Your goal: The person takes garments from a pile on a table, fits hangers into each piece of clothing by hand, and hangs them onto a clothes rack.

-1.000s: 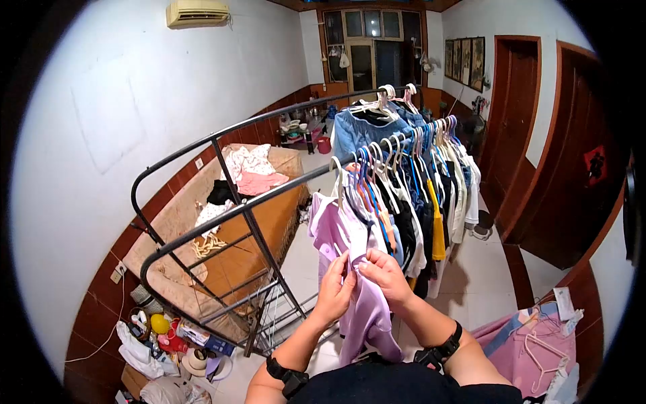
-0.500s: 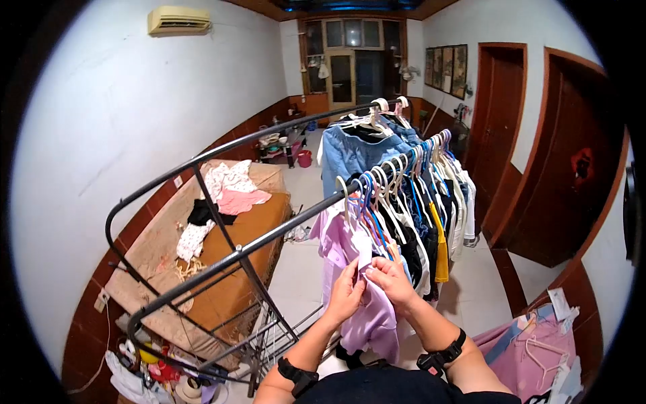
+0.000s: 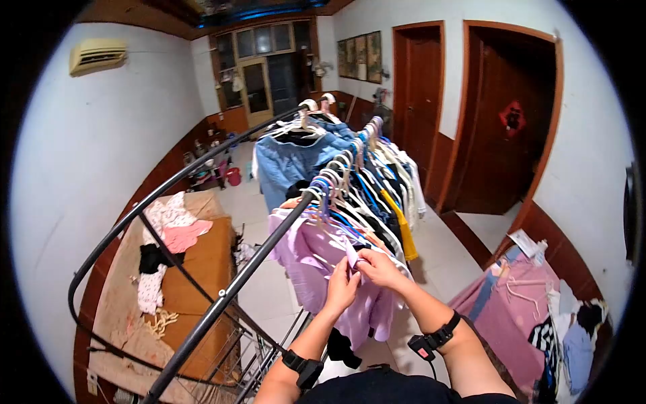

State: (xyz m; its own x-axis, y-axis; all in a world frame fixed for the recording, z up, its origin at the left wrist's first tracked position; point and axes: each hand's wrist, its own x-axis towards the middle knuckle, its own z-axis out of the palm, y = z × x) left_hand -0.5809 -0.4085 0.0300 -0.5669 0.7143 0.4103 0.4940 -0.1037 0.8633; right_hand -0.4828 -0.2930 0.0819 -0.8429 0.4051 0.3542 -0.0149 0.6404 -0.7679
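A lilac shirt (image 3: pixel 311 286) hangs at the near end of a row of clothes on a dark metal rack (image 3: pixel 232 286). Both of my hands are at its upper front, around the collar or button edge. With fingers and thumb, my left hand (image 3: pixel 343 288) pinches the cloth from the left. My right hand (image 3: pixel 382 271) grips the same edge close beside it, just to the right. A white hanger (image 3: pixel 330 230) carries the shirt by its shoulders. The exact spot between my fingertips is partly hidden.
Several hung garments, including a yellow one (image 3: pixel 402 225) and denim pieces (image 3: pixel 299 158), fill the rack. To the left stands a brown couch (image 3: pixel 198 276) with loose clothes. A pink-covered surface (image 3: pixel 494 330) at right holds hangers and clothes. Dark red doors (image 3: pixel 501 135) stand beyond.
The view has turned to the right, showing more of the pink-covered surface. Both hands stay on the lilac shirt, whose pinched edge is now lower and more bunched.
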